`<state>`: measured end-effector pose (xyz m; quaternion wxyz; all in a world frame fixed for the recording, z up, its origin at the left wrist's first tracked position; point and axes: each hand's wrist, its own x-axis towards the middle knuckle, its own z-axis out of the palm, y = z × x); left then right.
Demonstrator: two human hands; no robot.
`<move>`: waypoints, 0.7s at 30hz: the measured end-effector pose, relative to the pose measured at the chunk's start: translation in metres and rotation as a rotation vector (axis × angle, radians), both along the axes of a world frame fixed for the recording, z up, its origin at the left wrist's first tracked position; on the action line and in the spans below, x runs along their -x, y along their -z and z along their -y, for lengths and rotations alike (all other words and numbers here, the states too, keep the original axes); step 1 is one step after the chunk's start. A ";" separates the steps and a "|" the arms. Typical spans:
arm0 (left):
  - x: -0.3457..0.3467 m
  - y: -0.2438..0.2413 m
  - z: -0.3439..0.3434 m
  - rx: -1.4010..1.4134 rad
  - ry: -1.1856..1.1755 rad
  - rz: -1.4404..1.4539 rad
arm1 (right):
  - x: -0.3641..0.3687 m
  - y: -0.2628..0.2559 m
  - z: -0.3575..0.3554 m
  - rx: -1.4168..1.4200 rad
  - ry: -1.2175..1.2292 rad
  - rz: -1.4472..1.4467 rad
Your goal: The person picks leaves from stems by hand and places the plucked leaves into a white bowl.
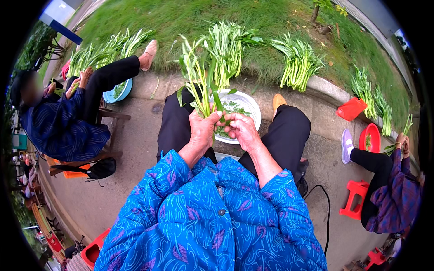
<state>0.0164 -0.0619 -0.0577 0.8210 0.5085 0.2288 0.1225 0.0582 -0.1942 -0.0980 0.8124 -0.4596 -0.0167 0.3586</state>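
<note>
My left hand (pixel 202 128) grips a small bunch of water spinach (pixel 200 89), its pale stems and leaves pointing up and away from me. Close beside it, my right hand (pixel 243 131) has thumb and fingertips pinched at a dark green leaf (pixel 217 101) near the base of the bunch. Both hands are over the near left side of a white plastic colander (pixel 255 110) between my knees. Picked green leaves (pixel 234 107) lie in it, partly hidden by my hands. Just past the colander, a larger pile of water spinach (pixel 224 50) rests on the grass edge.
Another pile of greens (pixel 300 62) lies on the curb (pixel 327 87). At left, a seated person (pixel 64 118) handles greens by a blue basin (pixel 125 93). At right, another person (pixel 390 200) sits near a red basin (pixel 377 137) and a red stool (pixel 354 200). A black cord (pixel 328 210) hangs beside me.
</note>
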 end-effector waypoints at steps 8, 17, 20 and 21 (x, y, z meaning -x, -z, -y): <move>0.001 0.008 -0.001 -0.061 0.080 -0.064 | -0.003 0.007 0.003 0.019 -0.054 0.009; -0.004 0.004 -0.003 -0.054 -0.053 -0.038 | -0.005 0.023 0.004 0.228 0.017 0.036; -0.004 0.000 -0.006 -0.053 -0.017 -0.073 | -0.006 0.015 0.004 0.171 0.046 -0.025; -0.004 0.000 -0.006 -0.033 -0.009 -0.072 | -0.005 0.011 0.002 0.110 0.047 -0.022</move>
